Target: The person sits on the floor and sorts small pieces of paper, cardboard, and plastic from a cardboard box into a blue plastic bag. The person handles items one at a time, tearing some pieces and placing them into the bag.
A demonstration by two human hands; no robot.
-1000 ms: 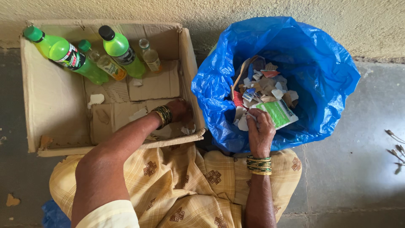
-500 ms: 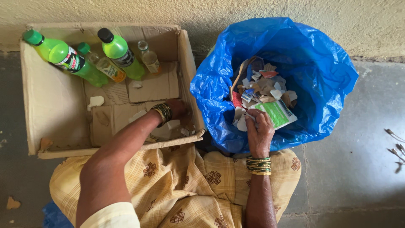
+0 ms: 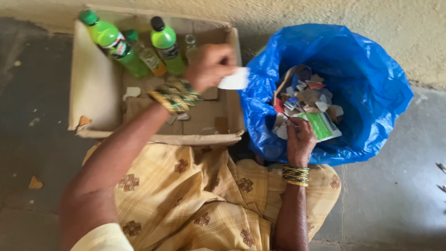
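Note:
My left hand [image 3: 210, 66] is raised above the right end of the cardboard box [image 3: 93, 88] and pinches a white scrap of paper [image 3: 235, 80], which hangs near the blue plastic bag's [image 3: 367, 83] left rim. My right hand [image 3: 299, 138] rests inside the bag on the heap of paper scraps [image 3: 306, 100], fingers curled over pieces next to a green and white card [image 3: 321, 125]. Whether it grips a piece I cannot tell. Bangles circle both wrists.
Green plastic bottles [image 3: 109, 39] and a small clear bottle [image 3: 190, 44] lie at the far end of the box. Cardboard flaps and scraps cover its bottom. My lap in yellow patterned cloth [image 3: 195, 195] is below. A rough wall [image 3: 325, 18] runs behind.
My left hand rose from the box's bottom right corner with a white scrap and moved up toward the blue bag. My right hand stayed on the scraps in the bag.

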